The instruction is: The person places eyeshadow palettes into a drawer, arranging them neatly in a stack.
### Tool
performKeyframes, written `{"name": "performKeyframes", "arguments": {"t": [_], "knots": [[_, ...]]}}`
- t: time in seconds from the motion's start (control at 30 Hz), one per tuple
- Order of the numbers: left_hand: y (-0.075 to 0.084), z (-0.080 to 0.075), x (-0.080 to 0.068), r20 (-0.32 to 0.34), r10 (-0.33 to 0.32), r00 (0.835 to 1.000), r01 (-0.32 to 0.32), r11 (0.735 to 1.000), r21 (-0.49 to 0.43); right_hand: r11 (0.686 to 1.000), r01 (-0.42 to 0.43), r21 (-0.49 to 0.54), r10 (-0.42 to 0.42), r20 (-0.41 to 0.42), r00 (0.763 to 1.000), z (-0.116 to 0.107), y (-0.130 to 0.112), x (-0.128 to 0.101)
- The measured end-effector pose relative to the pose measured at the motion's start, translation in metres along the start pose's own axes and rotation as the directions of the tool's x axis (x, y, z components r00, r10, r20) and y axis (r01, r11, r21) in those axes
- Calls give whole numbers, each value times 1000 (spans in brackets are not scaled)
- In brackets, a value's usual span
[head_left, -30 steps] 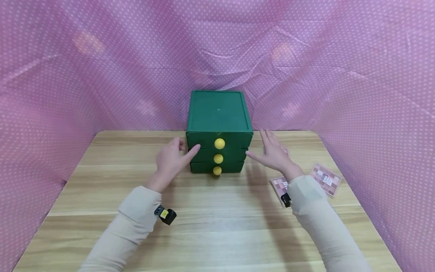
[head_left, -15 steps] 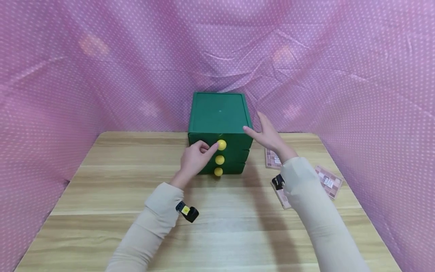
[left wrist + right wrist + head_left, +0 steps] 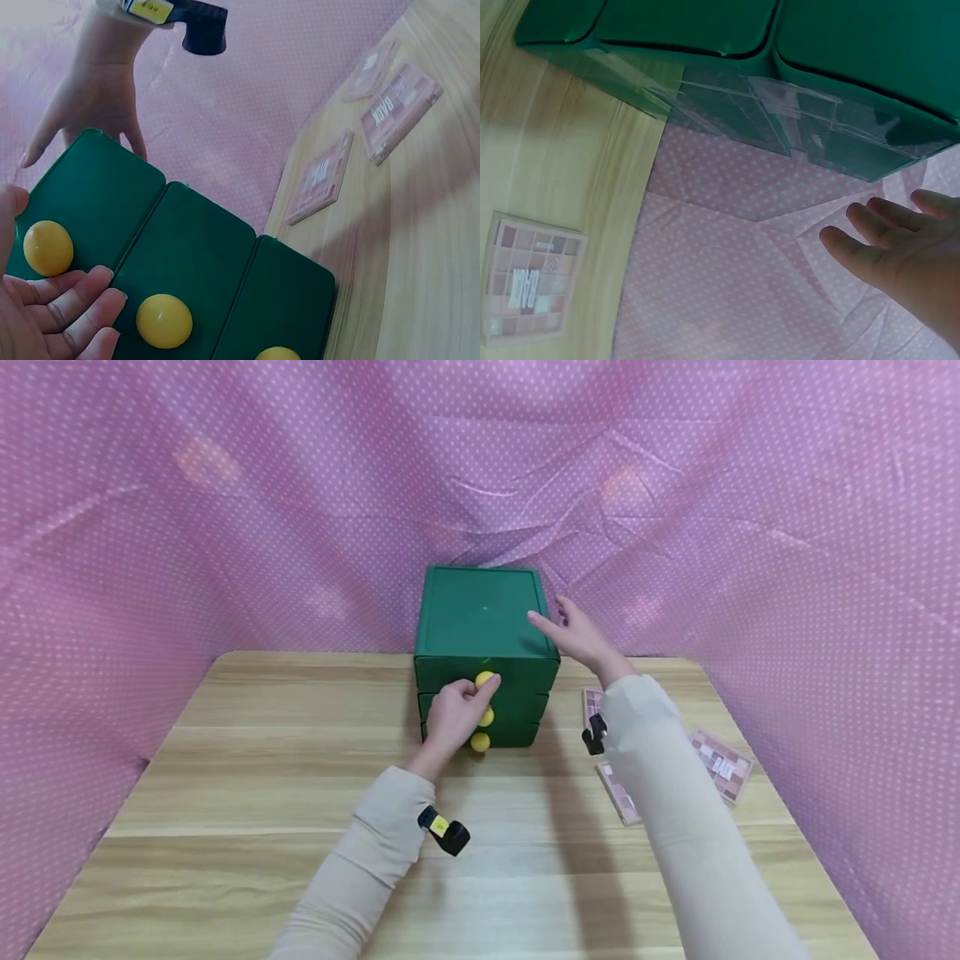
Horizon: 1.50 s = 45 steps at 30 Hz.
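Note:
A green three-drawer cabinet [image 3: 483, 614] stands at the back of the table, all drawers closed, with a round yellow knob on each. My left hand [image 3: 453, 718] is at the top knob [image 3: 49, 247]. In the left wrist view its fingers lie loosely extended just beneath that knob, the thumb on the other side, apart from it. Below are the middle knob [image 3: 163, 321] and bottom knob [image 3: 277, 354]. My right hand [image 3: 585, 642] hovers by the cabinet's upper right edge, thumb and fingers spread. Its fingers show beside the transparent side wall [image 3: 832, 135], holding nothing.
Three pinkish eyeshadow palettes lie on the right of the wooden table [image 3: 262, 777]: one right of the cabinet [image 3: 591, 703], one nearer [image 3: 618, 795] and partly behind the right sleeve, one farther right [image 3: 722, 766]. A pink dotted curtain [image 3: 300, 510] surrounds the table.
My left hand has moved right from the cabinet's left side to the top knob. My right hand has risen and shifted left to the cabinet's upper right edge. The drawers stay closed.

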<state>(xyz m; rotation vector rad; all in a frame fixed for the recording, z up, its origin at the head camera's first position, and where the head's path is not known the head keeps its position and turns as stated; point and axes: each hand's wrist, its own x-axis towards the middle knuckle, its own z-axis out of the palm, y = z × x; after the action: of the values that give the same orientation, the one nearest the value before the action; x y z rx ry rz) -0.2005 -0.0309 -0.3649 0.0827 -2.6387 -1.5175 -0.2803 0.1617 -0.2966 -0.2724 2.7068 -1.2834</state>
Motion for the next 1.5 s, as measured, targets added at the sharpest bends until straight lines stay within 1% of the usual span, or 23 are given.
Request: {"name": "performKeyframes", "arguments": {"t": [0.1, 0.3, 0.43, 0.6, 0.83, 1.03, 1.1, 1.17, 1.3, 1.4, 1.5], "knots": [[0, 0, 0, -1, -9, 1000, 9, 1000, -16, 998, -14, 56, 14, 2, 1000, 2, 1, 3], [1, -5, 1, -29, -15, 999, 14, 1000, -28, 992, -23, 123, 21, 15, 1000, 4, 3, 6], [1, -5, 3, 8, -25, 1000, 26, 997, -70, 987, -37, 159, 34, 20, 999, 4, 4, 10], [1, -2, 4, 44, -51, 998, 57, 990, -132, 974, -78, 211, 73, 32, 997, 6, 5, 12], [0, 2, 7, 77, -90, 993, 106, 965, -240, 961, -85, 263, 82, 23, 996, 7, 3, 13], [-1, 3, 7, 83, -82, 993, 101, 960, -259, 961, -67, 269, 62, 25, 998, 8, 3, 10], [-1, 2, 7, 79, -74, 994, 91, 965, -245, 964, -49, 261, 45, 22, 999, 9, 4, 8], [-2, 0, 7, 63, -63, 996, 75, 975, -209, 970, -25, 241, 24, 9, 1000, 11, 5, 4], [-2, -8, 6, 0, -37, 999, 37, 996, -78, 978, 28, 205, -24, -22, 999, 13, 6, -3], [-1, -15, 6, -45, -10, 999, 10, 1000, 6, 976, 74, 203, -67, -38, 997, 15, 7, -9], [0, -21, 5, -58, 21, 998, -18, 999, 46, 976, 107, 189, -98, -54, 994, 16, 6, -14]]}}
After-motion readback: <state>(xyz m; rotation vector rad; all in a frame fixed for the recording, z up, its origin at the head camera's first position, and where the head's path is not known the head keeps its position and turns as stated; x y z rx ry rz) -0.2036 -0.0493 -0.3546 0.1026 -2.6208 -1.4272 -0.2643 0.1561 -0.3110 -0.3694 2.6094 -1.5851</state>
